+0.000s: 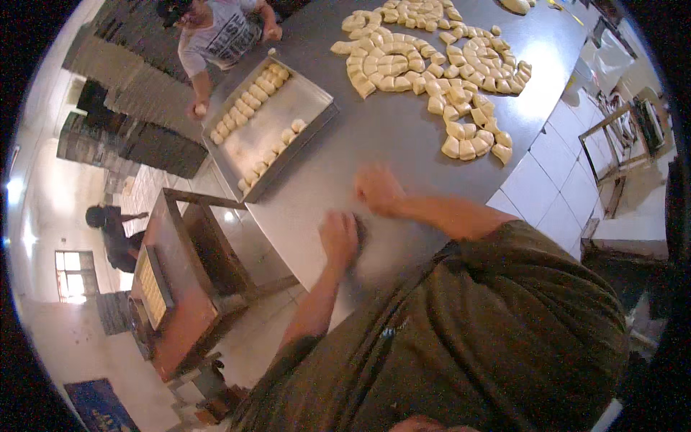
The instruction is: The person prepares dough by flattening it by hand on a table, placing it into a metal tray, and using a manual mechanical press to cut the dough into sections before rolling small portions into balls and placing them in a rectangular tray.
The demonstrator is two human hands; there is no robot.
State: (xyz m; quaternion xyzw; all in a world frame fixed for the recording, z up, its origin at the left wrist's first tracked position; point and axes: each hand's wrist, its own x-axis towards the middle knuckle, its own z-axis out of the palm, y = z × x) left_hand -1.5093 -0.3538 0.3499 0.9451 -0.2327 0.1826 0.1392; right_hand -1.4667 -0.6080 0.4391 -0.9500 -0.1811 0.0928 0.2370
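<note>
hands on steel table, dough pieces beyond

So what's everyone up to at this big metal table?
The person wearing the camera presses both hands, left hand and right hand, palm-down on the steel table; whether dough lies under them is hidden. Cut dough pieces lie in curved rows farther along the table. A co-worker across from them stands beside a metal tray with rows of dough balls along its edges.
</note>
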